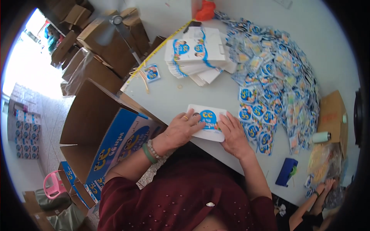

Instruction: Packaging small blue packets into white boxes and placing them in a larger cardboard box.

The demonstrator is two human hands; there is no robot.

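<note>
Evidently, both bare hands were on one small, white cardboard box with blue print [211,133].
It lay near the front edge of the pale, smooth tabletop [162,94], left of a heap of small, blue-and-clear plastic packets [266,84]; the left hand [178,130] spread its fingers over the printed face, while the right hand [236,138] held the right-hand edge. The step looked like shaping or closing the box; the next move seemed to call for a steady left hand and light right-hand pressure.
</note>
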